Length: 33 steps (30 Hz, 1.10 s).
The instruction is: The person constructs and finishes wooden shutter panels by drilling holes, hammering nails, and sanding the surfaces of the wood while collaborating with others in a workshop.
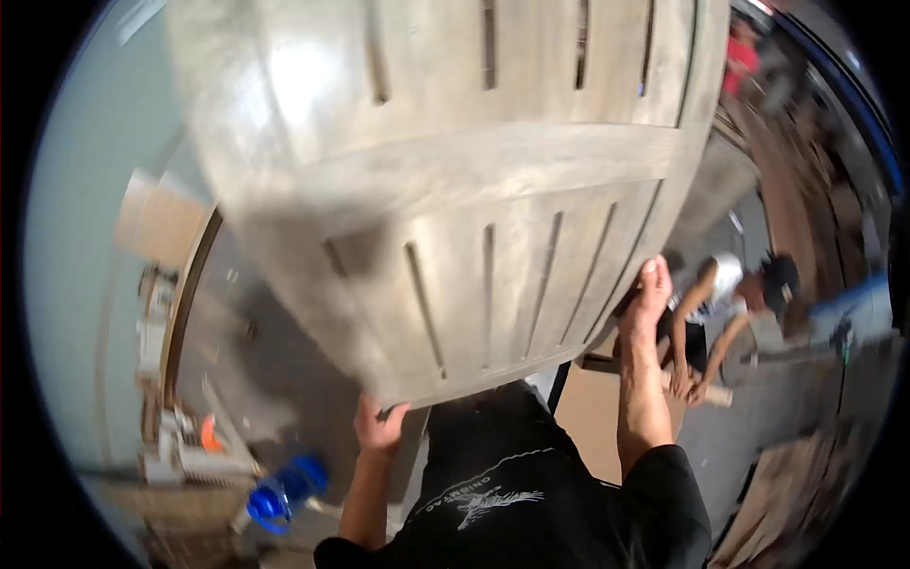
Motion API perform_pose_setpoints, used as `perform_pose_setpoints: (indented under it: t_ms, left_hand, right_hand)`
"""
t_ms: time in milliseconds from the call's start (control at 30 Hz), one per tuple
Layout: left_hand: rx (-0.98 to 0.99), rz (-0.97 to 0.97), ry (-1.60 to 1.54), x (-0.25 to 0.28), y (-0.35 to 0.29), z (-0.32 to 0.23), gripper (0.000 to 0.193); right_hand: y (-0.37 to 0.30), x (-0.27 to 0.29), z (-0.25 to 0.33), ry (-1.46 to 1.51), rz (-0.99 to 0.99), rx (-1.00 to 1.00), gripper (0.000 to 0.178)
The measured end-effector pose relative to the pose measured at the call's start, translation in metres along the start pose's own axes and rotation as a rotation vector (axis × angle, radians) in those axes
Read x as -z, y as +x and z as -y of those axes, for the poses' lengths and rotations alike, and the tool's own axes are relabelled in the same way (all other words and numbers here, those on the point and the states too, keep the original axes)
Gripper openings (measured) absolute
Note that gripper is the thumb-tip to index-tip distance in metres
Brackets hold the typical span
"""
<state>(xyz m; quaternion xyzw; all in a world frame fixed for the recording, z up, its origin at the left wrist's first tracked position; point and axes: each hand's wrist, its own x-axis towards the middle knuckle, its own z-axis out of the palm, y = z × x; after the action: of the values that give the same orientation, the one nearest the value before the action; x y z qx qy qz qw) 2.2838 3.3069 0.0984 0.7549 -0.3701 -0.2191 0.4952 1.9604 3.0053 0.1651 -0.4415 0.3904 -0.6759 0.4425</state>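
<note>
Between the bare left hand, clasping its lower-left corner, and bare right hand, clasping its right edge, extends a pale, slatted wooden panel; forearms angle forward.

Large, pale wooden panel with two slot rows, aloft

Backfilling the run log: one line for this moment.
wooden panel: slatted, held | left hand: near edge, left end | right hand: right edge | blue container: lower left

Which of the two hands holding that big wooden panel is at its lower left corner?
The left hand; the right hand sits higher in the picture, on the wooden panel's right edge.
</note>
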Motion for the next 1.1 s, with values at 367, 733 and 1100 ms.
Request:
perform_pose_setpoints:
  t_ms: [367, 733, 1100]
  left_hand:
    - [-0.487, 0.506, 0.464, -0.035, 0.031, -0.089, 0.039]
    - [-0.891, 0.730, -0.166, -0.129, 0.065, -0.134, 0.036]
    - [-1.264, 1.315, 0.033, -0.229, 0.069, -0.238, 0.021]
  right_hand:
    - [0.027, 0.127, 0.110, 0.149, -0.545, 0.129, 0.071]
    - [-0.066, 0.428, -0.005, 0.675, 0.483, 0.374, 0.052]
    - [-0.299, 0.406, -0.045, 0.561, -0.287, 0.440, 0.031]
